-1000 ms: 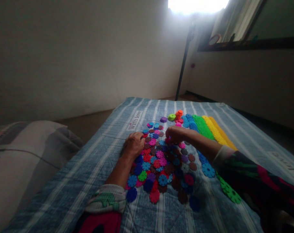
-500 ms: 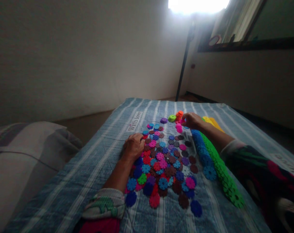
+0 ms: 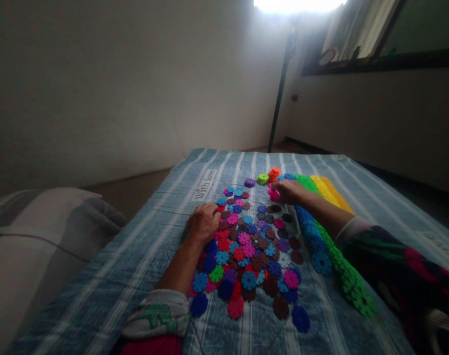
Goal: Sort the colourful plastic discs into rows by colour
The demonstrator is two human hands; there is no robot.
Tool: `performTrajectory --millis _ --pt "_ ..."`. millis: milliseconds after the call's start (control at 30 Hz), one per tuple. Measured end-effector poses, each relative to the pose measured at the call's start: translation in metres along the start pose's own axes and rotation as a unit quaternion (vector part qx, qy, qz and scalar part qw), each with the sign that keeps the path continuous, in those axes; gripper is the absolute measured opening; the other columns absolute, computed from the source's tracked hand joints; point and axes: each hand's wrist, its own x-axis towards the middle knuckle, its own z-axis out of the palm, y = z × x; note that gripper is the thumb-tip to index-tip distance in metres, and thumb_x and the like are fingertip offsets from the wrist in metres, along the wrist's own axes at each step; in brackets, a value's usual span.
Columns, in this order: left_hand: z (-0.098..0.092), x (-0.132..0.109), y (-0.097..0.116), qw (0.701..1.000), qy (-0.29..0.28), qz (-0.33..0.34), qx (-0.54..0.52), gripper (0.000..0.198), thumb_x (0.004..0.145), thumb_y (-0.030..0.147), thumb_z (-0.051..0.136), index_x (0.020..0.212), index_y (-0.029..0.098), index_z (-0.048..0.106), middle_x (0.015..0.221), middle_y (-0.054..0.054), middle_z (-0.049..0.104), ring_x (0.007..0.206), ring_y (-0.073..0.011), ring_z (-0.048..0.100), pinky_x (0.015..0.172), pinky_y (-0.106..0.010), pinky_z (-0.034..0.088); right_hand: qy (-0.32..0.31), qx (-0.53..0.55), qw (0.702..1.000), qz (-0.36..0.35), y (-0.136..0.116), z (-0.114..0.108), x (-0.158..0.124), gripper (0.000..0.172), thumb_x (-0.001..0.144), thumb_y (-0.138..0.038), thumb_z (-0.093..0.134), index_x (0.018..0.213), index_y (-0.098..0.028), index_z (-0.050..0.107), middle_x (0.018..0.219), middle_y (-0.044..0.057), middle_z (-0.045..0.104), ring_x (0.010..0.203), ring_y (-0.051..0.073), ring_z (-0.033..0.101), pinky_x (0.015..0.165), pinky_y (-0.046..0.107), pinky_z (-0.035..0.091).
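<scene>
Many toothed plastic snowflake discs [image 3: 248,250] in mixed colours lie spread in a loose pile on the striped cloth. My left hand [image 3: 203,224] rests at the pile's left edge, its fingers curled inward by a red disc; what is under them is hidden. Beyond the pile, my right hand [image 3: 288,191] has its fingertips closed on the small pink disc stack [image 3: 273,194]. Close by stand an orange stack [image 3: 274,173], a lime green stack [image 3: 262,178] and a purple stack [image 3: 249,182].
Under my right forearm run long overlapping rows of discs: a blue row [image 3: 313,236], a green row [image 3: 352,286] and a yellow row [image 3: 326,190]. The blue striped cloth [image 3: 143,256] covers the surface. A lit lamp on a stand [image 3: 280,93] rises behind, before the wall.
My right hand has come down and slightly nearer onto the pink stack, uncovering the far ends of the blue and green rows. My left hand stays in place.
</scene>
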Motion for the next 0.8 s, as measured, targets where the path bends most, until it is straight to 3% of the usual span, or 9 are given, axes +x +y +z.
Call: performTrajectory --millis 267,433,667,800 --pt "-0.002 0.0 0.002 1.0 -0.006 -0.001 0.01 0.02 0.083 0.02 0.048 0.089 0.018 0.067 0.103 -0.008 0.071 0.101 -0.0235 0.063 0.096 -0.036 0.048 0.007 -0.016 1.0 0.005 -0.002 -0.002 -0.009 0.029 0.084 -0.018 0.055 0.11 -0.022 0.065 0.098 0.008 0.07 0.087 0.02 0.064 0.063 0.026 0.036" --pt "0.001 -0.001 0.0 1.0 0.0 0.001 0.005 0.018 0.083 0.019 0.049 0.088 0.018 0.066 0.1 -0.008 0.071 0.101 -0.0219 0.063 0.096 -0.034 0.048 0.023 -0.005 0.999 -0.025 -0.021 -0.007 -0.027 0.024 0.085 -0.019 0.054 0.107 -0.02 0.065 0.094 0.009 0.07 0.086 0.02 0.063 0.063 0.027 0.034" --pt "0.0 -0.004 0.004 1.0 -0.015 -0.017 0.01 0.019 0.084 0.019 0.051 0.094 0.017 0.067 0.106 -0.008 0.07 0.103 -0.0225 0.062 0.097 -0.034 0.047 0.046 0.062 0.987 -0.144 -0.088 -0.003 -0.105 0.012 0.09 -0.028 0.054 0.092 -0.02 0.063 0.085 0.004 0.068 0.07 0.014 0.06 0.054 0.026 0.026" --pt "0.0 -0.004 0.005 0.999 -0.021 -0.022 0.011 0.021 0.085 0.02 0.052 0.098 0.017 0.067 0.108 -0.008 0.07 0.105 -0.0222 0.061 0.098 -0.033 0.046 0.079 0.101 0.972 -0.196 -0.125 0.011 -0.157 0.004 0.089 -0.022 0.056 0.089 -0.022 0.06 0.081 0.0 0.066 0.058 0.012 0.054 0.049 0.028 0.021"
